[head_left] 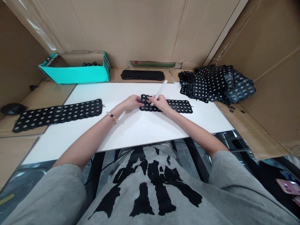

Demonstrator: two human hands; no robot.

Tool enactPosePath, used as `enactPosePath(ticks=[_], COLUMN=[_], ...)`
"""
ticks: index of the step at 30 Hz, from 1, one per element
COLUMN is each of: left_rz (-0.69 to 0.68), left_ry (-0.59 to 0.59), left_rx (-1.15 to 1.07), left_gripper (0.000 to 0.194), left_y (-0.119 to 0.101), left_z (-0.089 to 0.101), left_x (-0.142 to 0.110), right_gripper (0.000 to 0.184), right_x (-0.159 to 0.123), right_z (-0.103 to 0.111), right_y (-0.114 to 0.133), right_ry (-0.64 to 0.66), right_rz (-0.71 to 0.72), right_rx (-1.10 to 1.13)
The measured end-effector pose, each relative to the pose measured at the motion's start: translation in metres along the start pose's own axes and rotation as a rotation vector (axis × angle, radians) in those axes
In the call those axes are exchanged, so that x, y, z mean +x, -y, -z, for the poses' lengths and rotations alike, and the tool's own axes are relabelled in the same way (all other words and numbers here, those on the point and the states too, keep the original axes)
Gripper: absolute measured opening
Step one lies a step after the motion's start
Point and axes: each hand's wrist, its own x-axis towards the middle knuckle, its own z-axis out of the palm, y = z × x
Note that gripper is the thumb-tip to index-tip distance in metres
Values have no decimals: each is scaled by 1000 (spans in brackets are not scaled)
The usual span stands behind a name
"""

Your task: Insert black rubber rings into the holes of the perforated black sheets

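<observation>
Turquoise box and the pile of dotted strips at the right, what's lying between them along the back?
In the head view, a black strip lies on the cardboard between the box and the pile, touching neither.

white tabletop (pixel 131 134) is bright w/ soft, faint shadows; clear tape (pixel 52 47) shines; left cardboard wall (pixel 18 40) is dim; pic bends nr edges.

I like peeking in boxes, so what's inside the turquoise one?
In the turquoise cardboard box, some small black pieces show above its near wall. That wall covers everything lower, so the bottom can't be seen.
</observation>
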Motion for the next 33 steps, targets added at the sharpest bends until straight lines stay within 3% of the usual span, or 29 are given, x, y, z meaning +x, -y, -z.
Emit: enactPosePath(ticks=[5,11,13,15,18,27,33], left_rz=[-29,-17,-2,-1,-96,-380,-517], left_ry=[5,13,-61,-213,-365,-254,-293], left_rx=[3,23,28,32,43,47,131], left_gripper=[26,23,23,28,29,30,28], left_y=[3,4,3,0,-6,-24,-24], left_z=[0,0,-1,-2,-5,-14,-17], left_x=[1,1,0,-1,-3,-12,-12], right_gripper=[57,50,49,49,50,56,50], right_x=[1,-2,-3,-4,-4,-1,0], right_z=[-2,-3,-3,-3,-2,-2,-6], right_y=[1,5,8,11,14,16,8], right_ry=[57,145,155,161,156,133,134], right_rz=[-4,-49,-69,-95,-145,-306,-162], right_rx=[98,227,255,273,295,365,403])
